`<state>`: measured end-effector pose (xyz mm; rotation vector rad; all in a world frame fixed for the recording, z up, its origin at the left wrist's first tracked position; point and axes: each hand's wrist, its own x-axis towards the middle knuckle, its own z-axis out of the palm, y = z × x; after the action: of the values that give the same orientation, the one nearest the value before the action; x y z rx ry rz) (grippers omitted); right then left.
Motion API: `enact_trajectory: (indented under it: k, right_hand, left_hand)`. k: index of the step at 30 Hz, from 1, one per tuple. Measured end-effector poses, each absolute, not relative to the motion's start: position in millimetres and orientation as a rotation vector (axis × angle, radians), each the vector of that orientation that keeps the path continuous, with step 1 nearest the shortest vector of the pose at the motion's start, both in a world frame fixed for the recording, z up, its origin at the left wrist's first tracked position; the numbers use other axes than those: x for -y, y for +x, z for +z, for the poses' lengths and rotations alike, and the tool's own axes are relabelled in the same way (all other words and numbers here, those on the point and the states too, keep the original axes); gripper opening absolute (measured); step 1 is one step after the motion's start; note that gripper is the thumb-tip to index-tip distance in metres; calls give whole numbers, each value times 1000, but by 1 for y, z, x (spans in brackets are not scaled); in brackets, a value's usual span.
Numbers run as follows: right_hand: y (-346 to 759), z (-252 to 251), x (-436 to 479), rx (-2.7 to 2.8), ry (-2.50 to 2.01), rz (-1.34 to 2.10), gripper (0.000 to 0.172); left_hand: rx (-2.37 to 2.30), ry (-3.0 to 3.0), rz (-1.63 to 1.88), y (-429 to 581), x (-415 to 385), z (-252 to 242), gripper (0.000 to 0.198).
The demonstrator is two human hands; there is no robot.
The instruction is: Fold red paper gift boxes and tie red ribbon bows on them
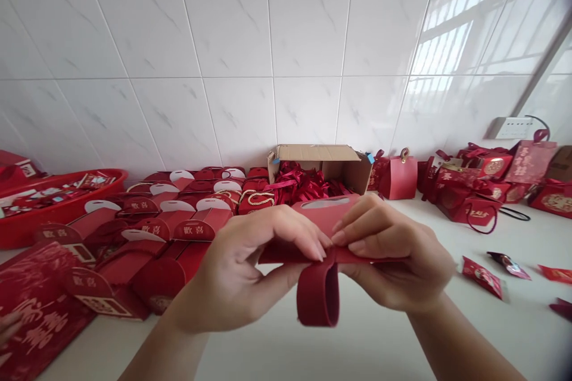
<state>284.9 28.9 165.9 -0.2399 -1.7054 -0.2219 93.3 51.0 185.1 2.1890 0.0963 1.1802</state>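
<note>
Both hands are raised over the white table, closed on a red cardboard gift box (324,208) that is partly hidden behind the fingers. My left hand (250,268) pinches the near edge of the card from the left, thumb below and fingers on top. From the right, my right hand (393,256) grips the same edge, its fingertips meeting those of the left. A dark red ribbon loop (311,297) hangs from the card between the two thumbs.
Several folded red boxes (154,229) fill the table's left side, beside a red basin (118,178) of packets. A cardboard carton (317,152) holds red ribbons (299,184). Finished boxes (469,208) and wrapped sweets (482,277) lie right. Another person's fingers (9,327) touch a red bag (49,309).
</note>
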Motion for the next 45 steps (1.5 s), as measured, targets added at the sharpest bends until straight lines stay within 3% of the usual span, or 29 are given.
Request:
enact_trajectory:
  k: [4,9,24,32,36,45]
  right_hand:
    - [284,166,-32,1682,-254,-196,15]
    - [284,167,-30,1696,-380,-202,33]
    - [281,166,-31,1709,-273,-223,20]
    - [286,169,-29,1849,-174,-137,15]
    - [288,170,-28,1895,-200,-156,14]
    - [281,165,-30,1727,-258,-12,9]
  left_hand:
    - [-76,2287,1356,97,-54,184,31]
    - [-136,2303,1417,97,-55,182,37]
    - [-92,2353,1429,97,-53,184,33]
    - [-192,2573,1167,84,-44,193,44]
    - [-188,2626,1063,81,-43,196,40]
    - [-234,2332,1345,90,-45,187,32]
